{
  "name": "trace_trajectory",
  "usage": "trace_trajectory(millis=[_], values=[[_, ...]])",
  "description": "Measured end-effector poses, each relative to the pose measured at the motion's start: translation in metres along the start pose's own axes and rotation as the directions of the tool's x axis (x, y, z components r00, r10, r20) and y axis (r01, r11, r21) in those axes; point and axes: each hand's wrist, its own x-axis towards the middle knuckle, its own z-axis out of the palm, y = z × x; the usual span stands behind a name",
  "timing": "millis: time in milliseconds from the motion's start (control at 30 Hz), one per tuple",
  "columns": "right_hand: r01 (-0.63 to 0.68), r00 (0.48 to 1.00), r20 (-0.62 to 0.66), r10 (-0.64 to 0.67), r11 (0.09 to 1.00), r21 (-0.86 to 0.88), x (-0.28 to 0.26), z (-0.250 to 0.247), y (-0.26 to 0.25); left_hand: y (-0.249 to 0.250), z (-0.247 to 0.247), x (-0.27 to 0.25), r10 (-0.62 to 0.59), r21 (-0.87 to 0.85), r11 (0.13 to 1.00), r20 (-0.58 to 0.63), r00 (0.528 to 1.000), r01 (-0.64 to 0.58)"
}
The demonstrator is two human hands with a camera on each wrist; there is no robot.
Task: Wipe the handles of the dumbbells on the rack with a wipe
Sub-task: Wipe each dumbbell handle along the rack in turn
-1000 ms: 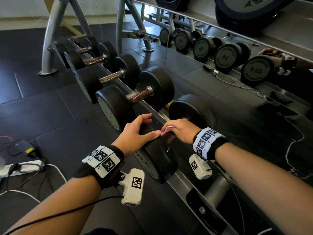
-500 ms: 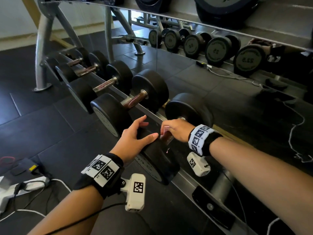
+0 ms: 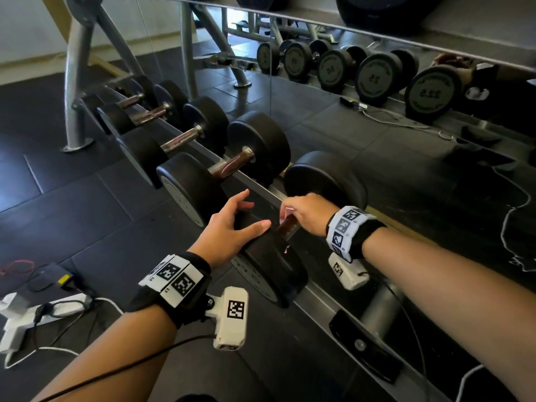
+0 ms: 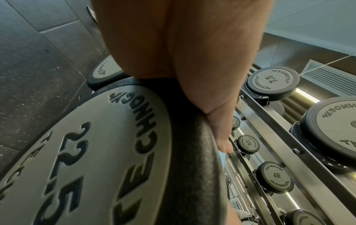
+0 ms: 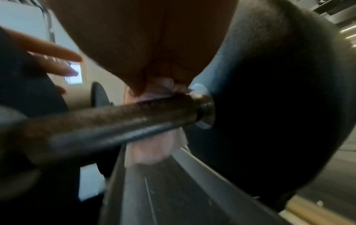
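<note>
The nearest dumbbell lies across the rack rails, its front head marked 22.5 and its rear head behind my wrists. My right hand is curled over the dark handle close to the rear head, pinching a pale pink wipe round the bar. My left hand rests on top of the front head with fingers spread and straight, thumb along the rim. Several more dumbbells line the rack to the far left.
The rack's steel rail runs diagonally from far left to near right. A mirror behind the rack reflects dumbbells and cables. On the floor at left lie a power strip, wires and a small device.
My right hand has slid with the wipe along the handle toward the rear head. My left hand's fingers have lifted and spread a little; the head camera has moved slightly.
</note>
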Motion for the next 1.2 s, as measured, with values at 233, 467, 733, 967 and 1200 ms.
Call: trace_trajectory(millis=[233,467,733,967,1200], values=[[0.067,0.989,0.080,-0.121,0.869,0.490,-0.007,0.003,-0.012,0.000,0.001,0.000,0.033,0.006,0.999,-0.017,0.999,-0.032],[0.013,0.976,-0.218,0.018,0.990,0.139,-0.002,-0.011,0.010,0.000,-0.003,0.002,-0.003,-0.002,1.000,0.024,1.000,0.003],[0.017,0.998,0.052,-0.028,0.977,0.212,-0.013,0.000,0.002,0.007,-0.002,-0.004,-0.033,0.024,0.999,0.017,0.999,0.032],[0.061,0.977,0.180,-0.113,0.961,0.271,-0.003,-0.032,-0.024,0.006,-0.011,0.004,-0.055,0.145,0.989,0.138,0.989,0.035],[-0.121,0.991,0.008,0.131,0.891,0.437,0.066,-0.069,-0.059,0.009,-0.098,0.052,0.087,0.168,0.981,0.041,0.995,-0.093]])
